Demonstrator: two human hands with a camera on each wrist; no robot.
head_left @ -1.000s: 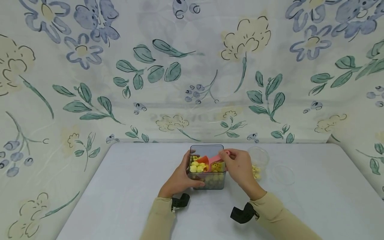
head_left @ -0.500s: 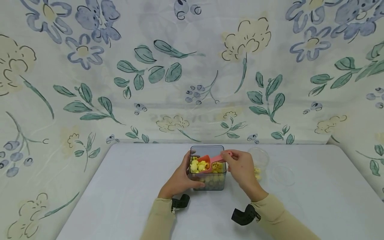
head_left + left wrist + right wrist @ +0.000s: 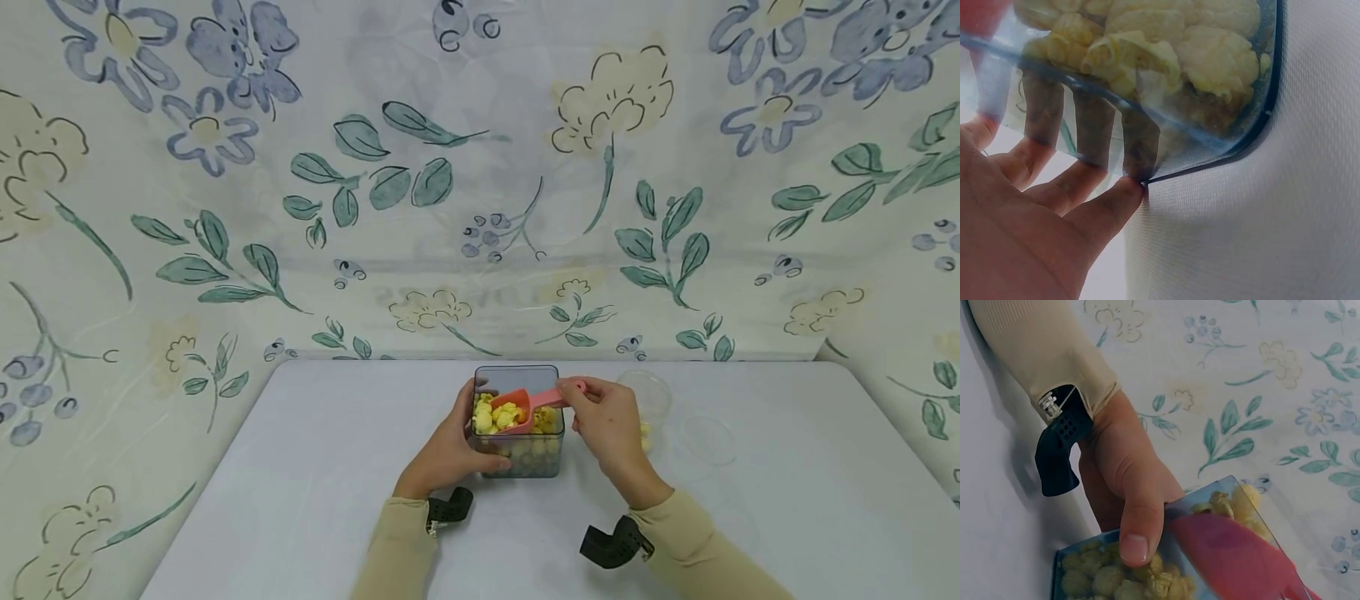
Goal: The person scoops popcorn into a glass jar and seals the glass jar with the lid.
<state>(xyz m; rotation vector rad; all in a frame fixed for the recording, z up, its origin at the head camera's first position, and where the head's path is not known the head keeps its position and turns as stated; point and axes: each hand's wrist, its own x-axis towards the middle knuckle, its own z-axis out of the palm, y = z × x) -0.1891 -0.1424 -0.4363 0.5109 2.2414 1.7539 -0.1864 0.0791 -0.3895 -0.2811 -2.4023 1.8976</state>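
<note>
A clear grey-blue tub (image 3: pixel 521 457) of popcorn (image 3: pixel 487 417) stands on the table in the head view. My left hand (image 3: pixel 447 446) grips its left side, thumb across the front; in the left wrist view the fingers of this left hand (image 3: pixel 1041 212) show partly through the see-through wall. My right hand (image 3: pixel 609 421) pinches the handle of a pink scoop (image 3: pixel 534 404) at the tub's right rim. The scoop's bowl lies tilted inside the tub, with popcorn in it. In the right wrist view, the scoop (image 3: pixel 1235 556) appears beside the left thumb.
Behind the right hand stands a clear round container (image 3: pixel 651 392) with some popcorn, partly hidden. To its right lies a clear round lid (image 3: pixel 708 439) on the white table (image 3: pixel 337 433). A floral cloth (image 3: pixel 480 167) hangs behind the table.
My right hand has shifted slightly right and the scoop has turned flatter, its bowl now holding popcorn. The left hand and tub have stayed in place.
</note>
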